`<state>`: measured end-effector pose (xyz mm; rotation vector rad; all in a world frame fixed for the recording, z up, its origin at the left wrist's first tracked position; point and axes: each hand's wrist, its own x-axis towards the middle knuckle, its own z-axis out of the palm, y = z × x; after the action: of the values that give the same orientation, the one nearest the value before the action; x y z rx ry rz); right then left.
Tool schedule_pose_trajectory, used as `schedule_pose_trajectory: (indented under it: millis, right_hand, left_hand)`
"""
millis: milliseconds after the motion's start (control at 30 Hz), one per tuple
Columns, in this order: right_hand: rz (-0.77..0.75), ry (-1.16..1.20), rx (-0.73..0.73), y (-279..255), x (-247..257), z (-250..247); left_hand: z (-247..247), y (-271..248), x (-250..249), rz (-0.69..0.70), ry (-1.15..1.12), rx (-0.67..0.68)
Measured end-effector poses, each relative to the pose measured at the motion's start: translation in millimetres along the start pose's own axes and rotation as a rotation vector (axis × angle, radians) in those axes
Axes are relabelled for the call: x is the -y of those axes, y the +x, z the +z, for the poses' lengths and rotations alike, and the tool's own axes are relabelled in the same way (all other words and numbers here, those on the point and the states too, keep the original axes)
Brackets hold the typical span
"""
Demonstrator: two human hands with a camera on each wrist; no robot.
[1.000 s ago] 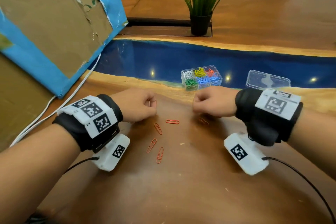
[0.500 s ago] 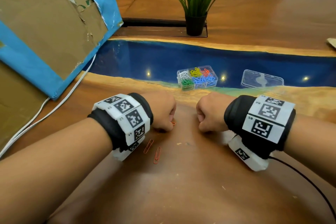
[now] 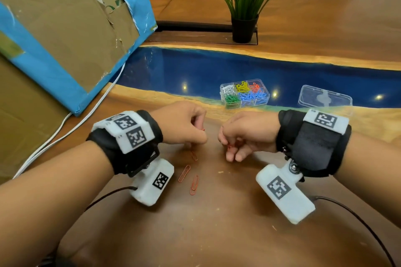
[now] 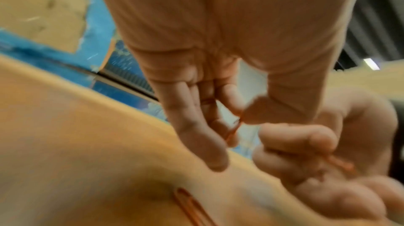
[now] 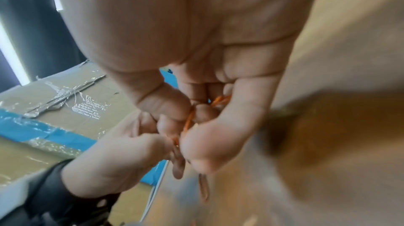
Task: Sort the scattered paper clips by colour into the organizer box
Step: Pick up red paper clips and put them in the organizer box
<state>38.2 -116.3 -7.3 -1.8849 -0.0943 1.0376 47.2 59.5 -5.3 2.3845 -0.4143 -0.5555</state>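
Head view: we look down at two bare hands held close together over a brown wooden worktop [image 3: 217, 234]. Our left hand [image 3: 182, 123] has its grip clenched on orange paper clips [image 4: 234, 128], one pinched between thumb and forefinger. Our right hand [image 3: 245, 134] curls round a small bunch of the same orange clips [image 5: 220, 100], kept against the palm, apparently so several can be carried in one trip. Three more loose orange clips [image 3: 194, 184] lie on the wood just below the hands, not yet gathered. Further away, on the blue resin strip, stands the clear organizer box [image 3: 244, 93], open, its compartments already holding white, yellow, orange, green and blue clips. Its lid [image 3: 325, 101] lies to the right, out of the way of filling. A potted plant [image 3: 245, 6] and a taped cardboard box [image 3: 65, 24] stand behind.
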Motion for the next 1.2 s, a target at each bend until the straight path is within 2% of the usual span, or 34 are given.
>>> schedule_pose_trajectory:
  millis: [100,200,267,367,433,500,600,700,767,933,1133,1200]
  right_hand:
    - [-0.067,0.112,0.083,3,3,12]
    - [-0.128,0.149,0.170,6,7,25]
    - [-0.182,-0.098,0.206,5,12,33]
    - [-0.330,-0.631,0.137,2,18,46]
    - [-0.406,-0.883,0.099,-2,20,56]
    - [-0.445,-1.056,0.077,-3,19,64]
    - [-0.456,-1.163,0.025,-1,18,67]
    - [-0.418,-1.196,0.035,-2,14,64]
    - [-0.387,-1.197,0.052,-6,11,61]
    - [-0.321,-1.103,0.081,-12,6,54]
    - [-0.262,-0.703,0.039,-5,14,49]
    - [-0.267,-0.503,0.056,-2,17,48]
  left_hand:
    - [-2,-8,10,-0.009,-0.356,0.055]
    - [-6,-14,20,-0.033,-0.609,0.092]
    - [-9,-17,24,-0.062,-0.692,0.118]
    - [-12,-21,24,-0.089,-0.717,0.134]
    - [-13,-21,23,-0.105,-0.593,0.137]
    - [-13,-19,24,-0.065,-0.250,0.144]
    - [-9,-15,19,0.017,0.297,0.174]
    - [-5,-12,13,0.056,0.550,0.217]
    - [-4,-9,9,0.087,0.620,0.226]
    - [-1,-4,2,0.066,0.675,0.250]
    - [4,-11,13,0.025,0.636,0.225]
    - [0,-16,18,-0.023,0.549,0.207]
